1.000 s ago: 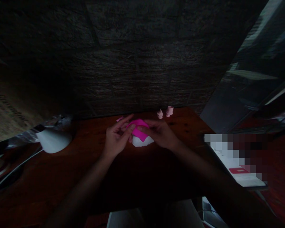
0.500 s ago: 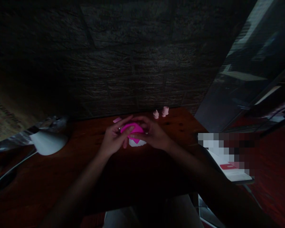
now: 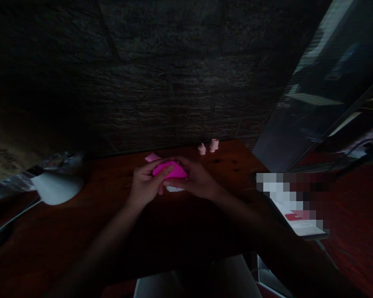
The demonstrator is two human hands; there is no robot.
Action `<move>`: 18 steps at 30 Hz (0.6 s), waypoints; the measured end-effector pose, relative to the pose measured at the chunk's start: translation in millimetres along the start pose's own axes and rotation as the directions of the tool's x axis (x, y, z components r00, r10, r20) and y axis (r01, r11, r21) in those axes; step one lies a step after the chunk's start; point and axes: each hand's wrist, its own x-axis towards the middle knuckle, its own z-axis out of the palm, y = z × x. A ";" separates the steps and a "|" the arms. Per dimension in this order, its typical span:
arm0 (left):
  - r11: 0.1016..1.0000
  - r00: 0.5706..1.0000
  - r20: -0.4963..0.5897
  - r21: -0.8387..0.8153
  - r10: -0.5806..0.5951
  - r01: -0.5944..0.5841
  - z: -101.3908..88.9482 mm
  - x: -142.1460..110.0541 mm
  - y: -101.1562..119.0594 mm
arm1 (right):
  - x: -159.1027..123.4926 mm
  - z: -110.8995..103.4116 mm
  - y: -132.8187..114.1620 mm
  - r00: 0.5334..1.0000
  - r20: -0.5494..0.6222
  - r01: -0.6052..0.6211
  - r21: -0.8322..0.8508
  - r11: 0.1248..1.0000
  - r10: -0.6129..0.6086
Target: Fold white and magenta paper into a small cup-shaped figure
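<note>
A bright pink, soft-looking piece (image 3: 174,170) is held between both hands above the wooden table; its exact kind is not clear in the dim light. My left hand (image 3: 146,182) grips its left side, thumb across the front. My right hand (image 3: 197,178) closes on its right side, the thumb along the lower edge. Just below the pink piece a white thing (image 3: 175,188) shows in part, mostly covered by the hands. Behind the left fingers lies a flat light pink piece (image 3: 152,157).
Two small pale pink figures, a pointed one (image 3: 202,149) and a cup-shaped one (image 3: 214,145), stand near the wall. A white cone-shaped object (image 3: 56,188) with a cord is at left. A partly blurred flat panel (image 3: 298,223) sits at right. A brick wall (image 3: 174,91) rises behind.
The hands have turned the pink piece so that a smoother face shows and its pointed flap is out of sight. Less of the white thing is visible. The view has shifted slightly.
</note>
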 end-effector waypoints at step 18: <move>1.000 0.995 0.098 -0.012 -0.009 0.010 -7.5 3.5 -4.3 | -1.4 -8.0 -13.8 0.998 0.031 0.052 -0.227 0.973 -0.046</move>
